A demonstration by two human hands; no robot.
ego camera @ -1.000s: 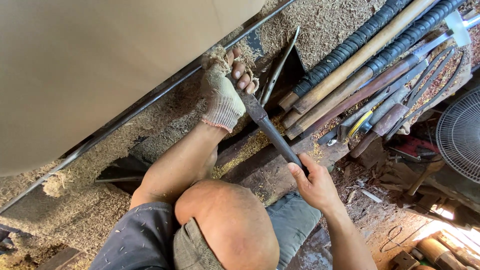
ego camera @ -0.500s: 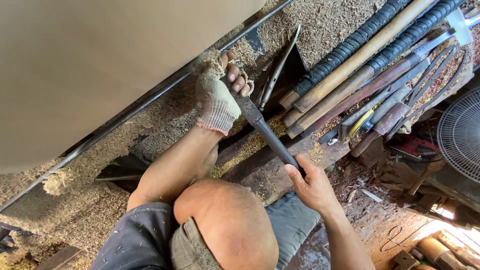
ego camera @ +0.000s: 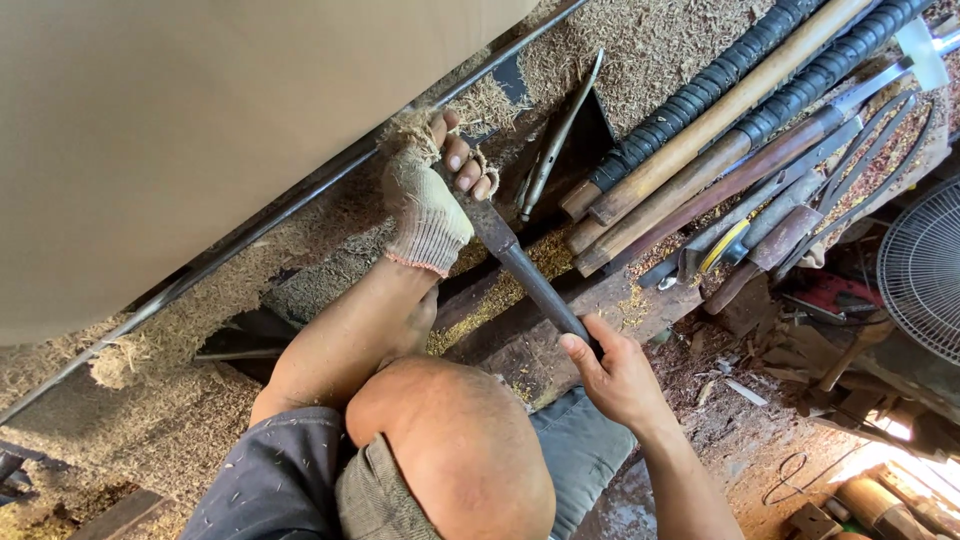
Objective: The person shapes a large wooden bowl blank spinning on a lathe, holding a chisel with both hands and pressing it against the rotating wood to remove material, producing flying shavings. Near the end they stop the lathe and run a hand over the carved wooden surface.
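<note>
The long chisel [ego camera: 520, 265], judged stiff and heavy, is gripped at its handle by the closed right hand [ego camera: 615, 375] and steadied near the blade by the gloved left hand [ego camera: 432, 205].

My left hand [ego camera: 432, 205], in a frayed knit glove with the fingertips bare, presses down on the blade end of a long dark chisel [ego camera: 520, 268], right beside the big pale wooden piece [ego camera: 200, 130] and the metal rail [ego camera: 300, 205] along its edge. My right hand [ego camera: 618, 375], bare, has its grip closed round the chisel's handle end near my knee [ego camera: 450, 450]. Sawdust lies thick around, and long-handled tools [ego camera: 700, 130] lie side by side to the right, with a fan [ego camera: 925, 270] beyond.
</note>
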